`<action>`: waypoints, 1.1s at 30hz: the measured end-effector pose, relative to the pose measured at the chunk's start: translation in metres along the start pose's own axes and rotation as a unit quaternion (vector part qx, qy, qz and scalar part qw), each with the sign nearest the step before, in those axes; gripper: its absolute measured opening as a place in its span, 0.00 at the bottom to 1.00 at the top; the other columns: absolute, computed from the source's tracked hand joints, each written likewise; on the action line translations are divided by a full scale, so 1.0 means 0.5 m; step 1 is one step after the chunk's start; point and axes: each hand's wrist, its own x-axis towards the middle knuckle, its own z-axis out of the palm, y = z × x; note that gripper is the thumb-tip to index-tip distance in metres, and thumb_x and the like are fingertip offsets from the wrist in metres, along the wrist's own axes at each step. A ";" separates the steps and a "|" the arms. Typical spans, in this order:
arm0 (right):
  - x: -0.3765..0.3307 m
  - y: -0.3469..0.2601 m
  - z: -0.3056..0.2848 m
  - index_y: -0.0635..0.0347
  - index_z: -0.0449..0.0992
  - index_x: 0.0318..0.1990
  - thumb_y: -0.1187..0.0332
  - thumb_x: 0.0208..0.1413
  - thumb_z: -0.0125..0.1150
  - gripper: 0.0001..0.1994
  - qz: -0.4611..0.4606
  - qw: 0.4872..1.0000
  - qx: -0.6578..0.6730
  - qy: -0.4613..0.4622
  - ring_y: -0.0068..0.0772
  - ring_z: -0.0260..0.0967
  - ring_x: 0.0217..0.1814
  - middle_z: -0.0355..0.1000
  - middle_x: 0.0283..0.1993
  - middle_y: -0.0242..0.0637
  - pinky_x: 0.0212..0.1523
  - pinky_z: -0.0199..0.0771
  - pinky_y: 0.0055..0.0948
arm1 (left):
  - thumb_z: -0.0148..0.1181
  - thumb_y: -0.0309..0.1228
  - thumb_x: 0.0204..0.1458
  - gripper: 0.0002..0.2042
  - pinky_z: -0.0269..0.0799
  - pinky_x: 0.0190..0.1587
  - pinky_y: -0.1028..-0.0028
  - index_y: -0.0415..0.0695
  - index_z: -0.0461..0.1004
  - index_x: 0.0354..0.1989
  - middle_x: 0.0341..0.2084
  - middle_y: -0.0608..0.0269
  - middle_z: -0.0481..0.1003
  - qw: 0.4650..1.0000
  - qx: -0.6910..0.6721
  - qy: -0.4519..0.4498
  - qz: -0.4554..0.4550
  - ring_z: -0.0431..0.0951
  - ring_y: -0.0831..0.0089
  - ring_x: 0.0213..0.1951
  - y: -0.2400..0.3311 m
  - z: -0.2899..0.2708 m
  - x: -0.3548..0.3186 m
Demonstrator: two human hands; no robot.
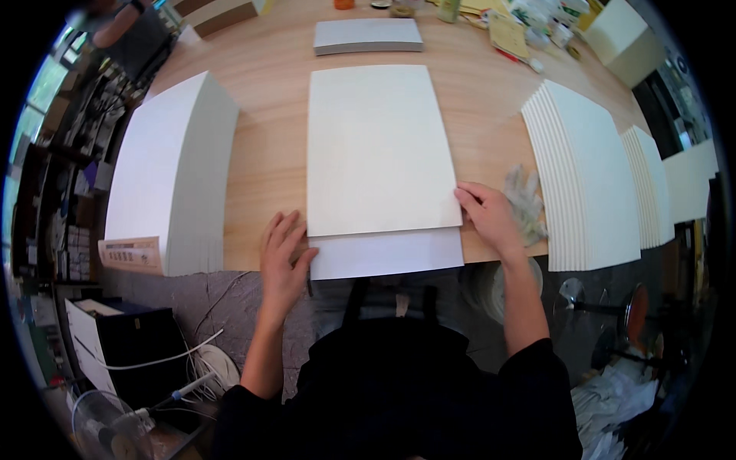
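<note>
A cream-white rectangular board [379, 153] lies in front of me on the wooden table. Below its near edge a strip of white sheet [387, 253] shows, reaching the table's front edge. My right hand [487, 215] has the board's right edge between thumb and fingers, close to its lower corner. On the other side, my left hand [284, 257] rests with fingers stretched out along the left edges of board and sheet, near the lower left corner. Its fingertips touch or nearly touch the edge. A pale work glove [525, 203] lies just right of my right hand.
Left stands a tall stack of white sheets [157, 169]. To the right are a stack of thick white boards [586, 176] and a smaller one [648, 184]. A low white stack [368, 34] sits beyond the board. Bottles and packets [537, 27] clutter the far right.
</note>
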 end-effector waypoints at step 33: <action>-0.047 -0.008 -0.017 0.66 0.82 0.50 0.64 0.70 0.56 0.14 -0.037 0.996 0.014 0.082 0.48 0.79 0.43 0.80 0.41 0.49 0.46 0.78 0.41 | 0.78 0.43 0.48 0.37 0.66 0.70 0.55 0.39 0.71 0.64 0.63 0.47 0.72 0.980 0.049 -0.084 0.175 0.70 0.49 0.67 0.129 0.018 0.077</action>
